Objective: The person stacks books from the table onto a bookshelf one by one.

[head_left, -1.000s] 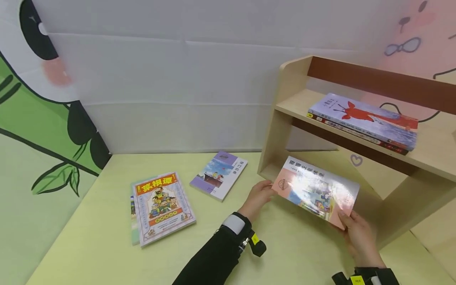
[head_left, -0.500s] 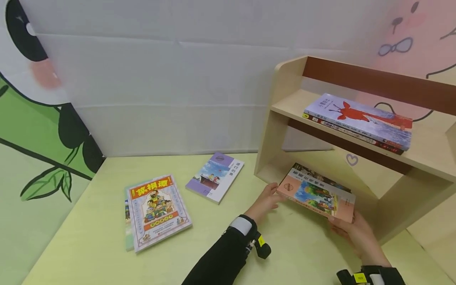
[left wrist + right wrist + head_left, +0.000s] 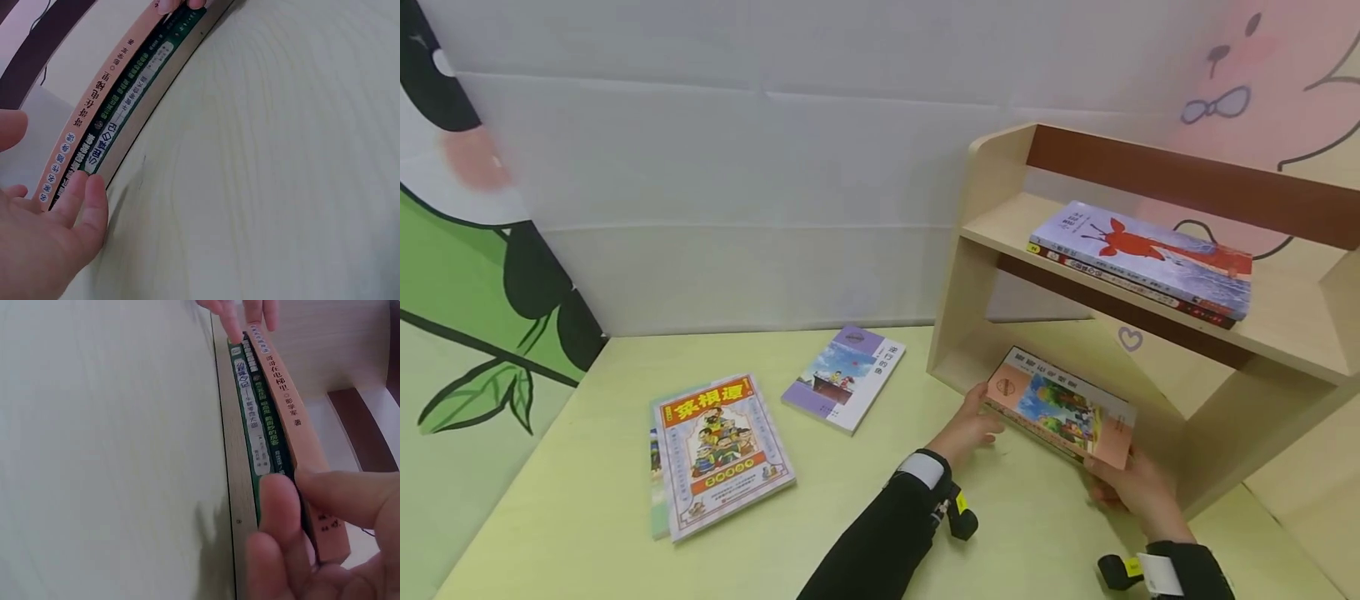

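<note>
A book with a peach and white cover (image 3: 1052, 408) lies flat on the lower level of the wooden bookshelf (image 3: 955, 300). Under it, the left wrist view shows a black spine (image 3: 115, 109) and a green spine (image 3: 165, 53), stacked roughly flush. My left hand (image 3: 966, 429) is at the stack's left end, with fairly straight fingertips (image 3: 94, 187) touching the spines and the thumb apart. My right hand (image 3: 1138, 487) holds the peach book's right front corner, thumb (image 3: 337, 494) along its upper edge and fingers bent before the spines. Some right fingers are partly hidden.
Two stacked books (image 3: 1142, 258) lie on the upper shelf. A purple and white book (image 3: 844, 379) lies on the table (image 3: 595, 500) left of the shelf. Farther left, a book with a red title band (image 3: 722, 454) overlaps a greenish one (image 3: 658, 492).
The peach book has come down flatter, and now covers the dark book that showed behind it. Both hands have stayed at its ends. The head view has shifted slightly right.
</note>
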`<state>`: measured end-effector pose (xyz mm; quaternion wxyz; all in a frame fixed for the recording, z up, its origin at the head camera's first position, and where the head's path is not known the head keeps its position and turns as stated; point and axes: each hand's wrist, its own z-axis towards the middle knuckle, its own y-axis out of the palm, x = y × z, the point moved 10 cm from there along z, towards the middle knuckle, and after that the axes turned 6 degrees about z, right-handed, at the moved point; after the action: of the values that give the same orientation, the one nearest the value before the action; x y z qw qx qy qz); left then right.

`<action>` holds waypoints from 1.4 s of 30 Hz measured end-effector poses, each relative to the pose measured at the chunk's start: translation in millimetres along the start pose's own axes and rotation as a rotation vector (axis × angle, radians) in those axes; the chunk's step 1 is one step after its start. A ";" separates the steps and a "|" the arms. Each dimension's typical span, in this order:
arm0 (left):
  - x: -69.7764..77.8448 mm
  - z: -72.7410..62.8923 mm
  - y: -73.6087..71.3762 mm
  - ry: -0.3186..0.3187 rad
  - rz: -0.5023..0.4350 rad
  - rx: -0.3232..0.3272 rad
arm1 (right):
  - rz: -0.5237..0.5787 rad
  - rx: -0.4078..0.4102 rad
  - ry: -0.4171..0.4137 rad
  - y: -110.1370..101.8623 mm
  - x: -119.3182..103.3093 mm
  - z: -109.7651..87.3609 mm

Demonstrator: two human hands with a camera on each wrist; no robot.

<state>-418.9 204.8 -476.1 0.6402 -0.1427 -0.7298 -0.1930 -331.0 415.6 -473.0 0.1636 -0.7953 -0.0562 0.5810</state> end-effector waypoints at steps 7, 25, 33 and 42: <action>-0.1 8.2 0.7 -0.008 -0.002 0.014 | -0.137 0.038 -0.009 -0.5 -0.3 0.8; -2.4 13.7 1.1 -0.051 0.003 0.030 | -0.231 0.093 0.026 -11.1 1.7 8.1; -0.8 6.0 -3.9 -0.035 0.016 0.047 | -0.143 0.044 -0.010 1.0 -3.9 6.1; 4.1 -16.0 -13.2 -0.022 0.072 0.032 | -0.097 0.048 0.045 1.1 -3.6 -5.5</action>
<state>-411.4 185.5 -471.6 0.6408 -0.1605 -0.7342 -0.1565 -327.1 412.5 -468.6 0.2116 -0.8005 -0.0769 0.5554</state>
